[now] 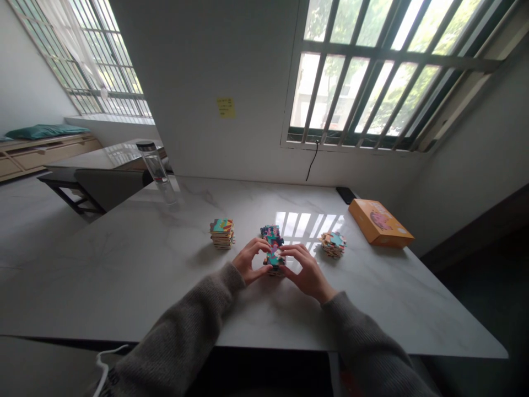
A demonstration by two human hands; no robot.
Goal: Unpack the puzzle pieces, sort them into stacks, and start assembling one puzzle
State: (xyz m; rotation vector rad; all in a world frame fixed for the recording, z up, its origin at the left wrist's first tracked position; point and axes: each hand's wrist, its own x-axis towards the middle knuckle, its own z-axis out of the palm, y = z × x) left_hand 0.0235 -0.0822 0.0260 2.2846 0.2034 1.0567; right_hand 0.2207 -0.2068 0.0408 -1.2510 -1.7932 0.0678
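Between my two hands stands a stack of colourful jigsaw puzzle pieces [275, 259] on the white marbled table. My left hand [250, 260] grips it from the left, thumb low and fingers higher up. From the other side my right hand [303, 270] closes on the same stack in the same way. Just behind it and touching or very near is a second group of dark, patterned puzzle pieces [270, 231]. A neat pile of puzzle pieces [222, 234] sits to the left, and a looser pile [333, 244] lies to the right.
An orange box [380, 223] with a pink picture rests at the table's right edge, a black phone [346, 195] behind it. A clear bottle [152, 162] with a dark lid stands at the back left. The table's [124, 286] front edge runs beneath my forearms.
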